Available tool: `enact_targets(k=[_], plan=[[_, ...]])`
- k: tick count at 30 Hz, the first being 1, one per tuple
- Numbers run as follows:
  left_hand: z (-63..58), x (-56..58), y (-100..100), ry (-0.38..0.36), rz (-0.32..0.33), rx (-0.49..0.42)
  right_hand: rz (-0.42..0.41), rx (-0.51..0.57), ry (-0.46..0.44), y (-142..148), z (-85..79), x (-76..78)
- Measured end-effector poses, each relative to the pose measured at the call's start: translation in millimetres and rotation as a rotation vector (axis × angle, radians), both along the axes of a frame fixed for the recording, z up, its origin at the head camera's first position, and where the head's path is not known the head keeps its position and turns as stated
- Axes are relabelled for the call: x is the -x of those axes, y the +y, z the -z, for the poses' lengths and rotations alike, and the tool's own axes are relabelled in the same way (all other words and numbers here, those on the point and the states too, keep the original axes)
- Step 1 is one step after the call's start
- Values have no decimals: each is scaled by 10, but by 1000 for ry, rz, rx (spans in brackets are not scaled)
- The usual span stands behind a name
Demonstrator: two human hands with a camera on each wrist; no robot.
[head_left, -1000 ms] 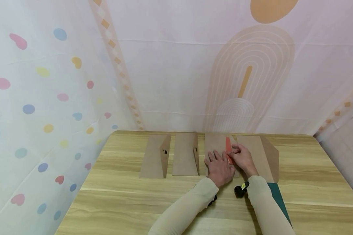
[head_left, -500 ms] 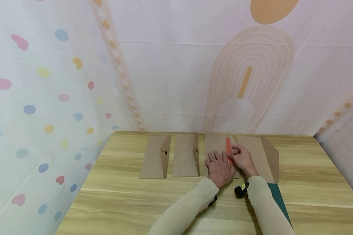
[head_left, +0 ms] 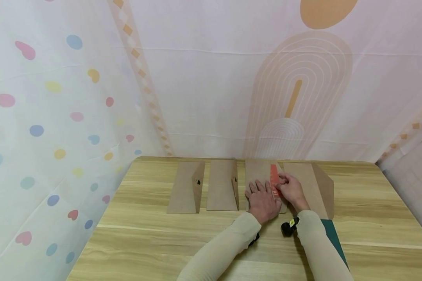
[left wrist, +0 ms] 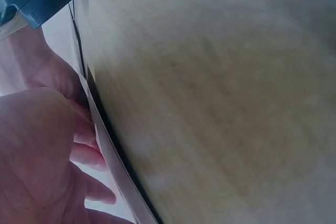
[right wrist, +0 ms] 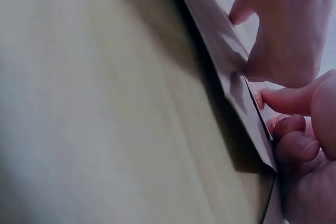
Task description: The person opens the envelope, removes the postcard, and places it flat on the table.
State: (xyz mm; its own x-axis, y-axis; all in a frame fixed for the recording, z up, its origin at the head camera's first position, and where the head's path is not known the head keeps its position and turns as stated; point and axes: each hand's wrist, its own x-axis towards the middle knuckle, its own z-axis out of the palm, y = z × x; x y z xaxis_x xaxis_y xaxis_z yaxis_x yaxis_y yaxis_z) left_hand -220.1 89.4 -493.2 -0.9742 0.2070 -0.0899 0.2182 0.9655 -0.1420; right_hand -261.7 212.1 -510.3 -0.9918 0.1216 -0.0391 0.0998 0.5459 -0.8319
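Observation:
Four-sided kraft paper envelopes lie in a row in the head view. My left hand [head_left: 263, 201] rests with spread fingers on one brown envelope [head_left: 256, 171]. A red card [head_left: 274, 175] with pale lettering shows along that envelope's right side, where the flap is. My right hand [head_left: 292, 191] pinches the card's edge with thumb and fingers. In the right wrist view the right fingers [right wrist: 299, 142] are curled at the envelope's edge, with a bit of red at the tips. The left wrist view shows the left palm [left wrist: 34, 150] low over the paper.
Two brown envelopes, one at far left [head_left: 183, 191] and one beside it [head_left: 221, 187], have raised flaps. Another envelope [head_left: 302, 175] lies open-flapped at right. A dark green sheet [head_left: 334, 238] lies partly under the right sleeve. A patterned cloth [head_left: 204, 78] hangs behind the table.
A wider strip of the red card and more of its lettering now show beside the left fingers. The right hand has shifted only slightly; the left hand stays in place.

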Motion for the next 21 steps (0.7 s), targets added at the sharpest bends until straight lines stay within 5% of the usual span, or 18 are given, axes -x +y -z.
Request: enact_targets(k=[21], plan=[[12, 2, 4, -13, 3, 50, 21, 85, -46, 4, -17, 10]])
